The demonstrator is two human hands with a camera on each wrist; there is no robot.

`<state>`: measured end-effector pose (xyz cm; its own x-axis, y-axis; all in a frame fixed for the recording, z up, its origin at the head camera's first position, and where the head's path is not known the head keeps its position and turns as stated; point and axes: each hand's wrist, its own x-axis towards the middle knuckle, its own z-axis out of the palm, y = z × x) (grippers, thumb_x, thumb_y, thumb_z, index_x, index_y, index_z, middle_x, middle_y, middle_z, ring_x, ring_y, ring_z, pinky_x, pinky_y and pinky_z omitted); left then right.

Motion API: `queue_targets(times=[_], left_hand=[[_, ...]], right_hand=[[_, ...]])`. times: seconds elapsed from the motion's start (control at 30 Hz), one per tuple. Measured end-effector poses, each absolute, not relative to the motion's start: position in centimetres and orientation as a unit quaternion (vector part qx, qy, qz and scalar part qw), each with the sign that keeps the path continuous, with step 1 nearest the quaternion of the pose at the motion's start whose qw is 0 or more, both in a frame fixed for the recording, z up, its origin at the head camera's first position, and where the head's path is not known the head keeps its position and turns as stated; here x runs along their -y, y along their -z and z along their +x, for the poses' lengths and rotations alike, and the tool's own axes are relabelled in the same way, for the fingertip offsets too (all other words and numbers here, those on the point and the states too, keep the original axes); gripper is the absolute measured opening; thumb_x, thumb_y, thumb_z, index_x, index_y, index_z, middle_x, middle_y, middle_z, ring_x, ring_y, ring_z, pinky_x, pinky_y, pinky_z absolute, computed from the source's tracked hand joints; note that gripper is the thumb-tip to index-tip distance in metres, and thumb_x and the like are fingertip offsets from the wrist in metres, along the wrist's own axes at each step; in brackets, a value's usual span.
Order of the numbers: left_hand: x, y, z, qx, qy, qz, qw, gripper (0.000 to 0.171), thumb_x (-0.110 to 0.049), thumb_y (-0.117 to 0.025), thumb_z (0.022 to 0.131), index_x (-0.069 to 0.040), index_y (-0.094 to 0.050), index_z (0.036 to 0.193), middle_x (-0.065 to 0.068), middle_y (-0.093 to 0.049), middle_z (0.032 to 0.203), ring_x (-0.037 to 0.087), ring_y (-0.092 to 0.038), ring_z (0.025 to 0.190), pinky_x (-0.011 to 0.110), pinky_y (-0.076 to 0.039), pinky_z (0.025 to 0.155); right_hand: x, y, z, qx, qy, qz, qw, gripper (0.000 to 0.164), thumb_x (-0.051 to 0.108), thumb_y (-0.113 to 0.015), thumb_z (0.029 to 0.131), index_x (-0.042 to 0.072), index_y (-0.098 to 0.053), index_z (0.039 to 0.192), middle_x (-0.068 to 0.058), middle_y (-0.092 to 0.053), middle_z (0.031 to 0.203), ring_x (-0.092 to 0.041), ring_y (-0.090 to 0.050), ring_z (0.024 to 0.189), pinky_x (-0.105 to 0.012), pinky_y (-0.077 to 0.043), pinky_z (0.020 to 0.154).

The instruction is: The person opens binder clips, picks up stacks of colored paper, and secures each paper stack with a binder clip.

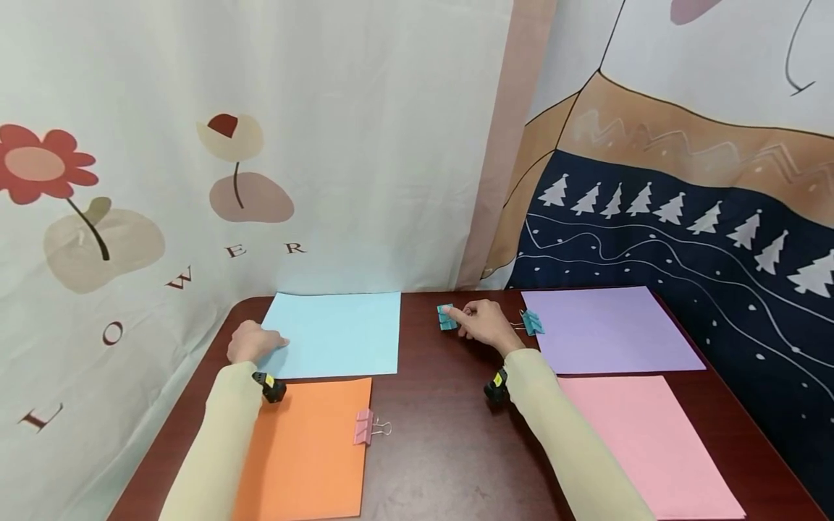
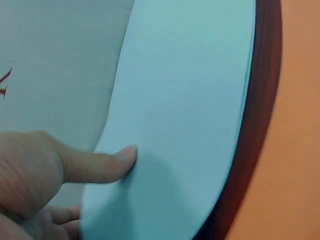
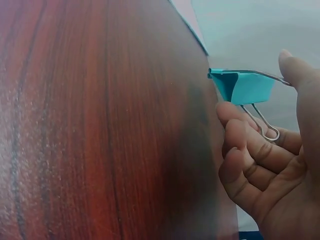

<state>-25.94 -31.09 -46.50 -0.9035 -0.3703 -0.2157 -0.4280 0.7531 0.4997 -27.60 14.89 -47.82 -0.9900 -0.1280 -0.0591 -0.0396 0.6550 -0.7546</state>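
My left hand [image 1: 250, 341] is at the left edge of the light blue paper [image 1: 342, 333]. In the left wrist view its thumb lies on top of the sheets, and the other fingers go behind their edge. To the right of this paper, my right hand [image 1: 485, 323] holds a teal binder clip [image 1: 446, 317] above the table. The right wrist view shows the clip [image 3: 250, 89] between thumb and fingers, one wire handle folded along its jaw side and the other sticking out by the fingers.
Orange paper [image 1: 313, 456] with a pink binder clip [image 1: 363, 427] on its right edge lies near the left forearm. Purple paper [image 1: 612, 329] bears another teal binder clip [image 1: 532, 323] on its left edge. Pink paper [image 1: 651, 441] lies partly under the right sleeve. Curtains stand behind the brown table [image 1: 443, 463].
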Motion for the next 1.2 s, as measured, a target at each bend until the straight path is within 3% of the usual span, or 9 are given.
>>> queue_targets(times=[0.13,0.23,0.4,0.5,0.67,0.93,1.2], left_hand=[[31.1,46.9,-25.5,-0.918,-0.32,-0.234,0.019,0.069,-0.028,-0.077,0.087,0.011,-0.053,0.138,0.036,-0.054,0.138,0.048,-0.055,0.116,0.058,-0.046,0.094],[31.0,47.2,-25.3,-0.909,-0.346,-0.233,0.003,0.07,-0.027,-0.077,0.088,0.007,-0.05,0.143,0.035,-0.051,0.142,0.051,-0.049,0.125,0.062,-0.041,0.102],[31.2,47.8,-25.5,-0.903,-0.375,-0.204,-0.042,0.054,-0.022,-0.079,0.088,-0.001,-0.059,0.133,0.029,-0.056,0.137,0.045,-0.049,0.122,0.062,-0.041,0.101],[31.6,48.0,-25.5,-0.896,-0.398,-0.189,-0.053,0.054,-0.021,-0.078,0.09,-0.004,-0.058,0.137,0.029,-0.056,0.139,0.046,-0.051,0.125,0.062,-0.041,0.103],[32.3,47.9,-25.5,-0.872,-0.452,-0.185,-0.04,0.058,-0.02,-0.075,0.094,-0.005,-0.052,0.145,0.029,-0.053,0.145,0.047,-0.051,0.13,0.062,-0.043,0.106],[31.7,47.5,-25.6,-0.831,-0.52,-0.197,-0.025,0.067,-0.019,-0.076,0.094,-0.009,-0.046,0.153,0.027,-0.044,0.155,0.047,-0.045,0.14,0.065,-0.038,0.113],[30.7,47.4,-25.0,-0.811,-0.551,-0.195,-0.021,0.066,-0.02,-0.076,0.094,-0.011,-0.046,0.152,0.022,-0.045,0.156,0.042,-0.044,0.143,0.064,-0.037,0.115]], right_hand=[[-15.0,47.7,-27.3,-0.908,0.412,-0.043,0.052,0.064,0.076,-0.059,0.089,0.015,-0.07,0.076,-0.004,-0.074,0.073,-0.018,-0.063,0.068,-0.03,-0.046,0.062],[-15.1,47.6,-27.1,-0.908,0.414,-0.041,0.043,0.065,0.076,-0.059,0.089,0.014,-0.07,0.076,-0.005,-0.073,0.07,-0.019,-0.062,0.066,-0.031,-0.045,0.061],[-15.4,47.3,-26.7,-0.907,0.418,-0.045,0.013,0.064,0.072,-0.06,0.091,0.012,-0.069,0.073,-0.005,-0.068,0.063,-0.019,-0.058,0.066,-0.031,-0.042,0.06],[-15.5,47.1,-26.4,-0.906,0.42,-0.049,-0.001,0.064,0.072,-0.06,0.091,0.012,-0.067,0.069,-0.004,-0.065,0.059,-0.02,-0.056,0.067,-0.032,-0.04,0.059],[-15.8,46.7,-25.8,-0.901,0.433,-0.037,-0.007,0.065,0.073,-0.061,0.09,0.013,-0.067,0.067,-0.006,-0.064,0.058,-0.021,-0.057,0.067,-0.033,-0.042,0.06],[-16.3,46.1,-25.0,-0.901,0.432,-0.029,-0.021,0.07,0.072,-0.059,0.091,0.005,-0.073,0.078,-0.011,-0.065,0.061,-0.02,-0.056,0.064,-0.033,-0.043,0.061],[-16.7,46.0,-24.4,-0.896,0.44,-0.04,-0.056,0.066,0.067,-0.06,0.094,0.006,-0.071,0.072,-0.016,-0.067,0.063,-0.02,-0.054,0.061,-0.033,-0.041,0.057]])
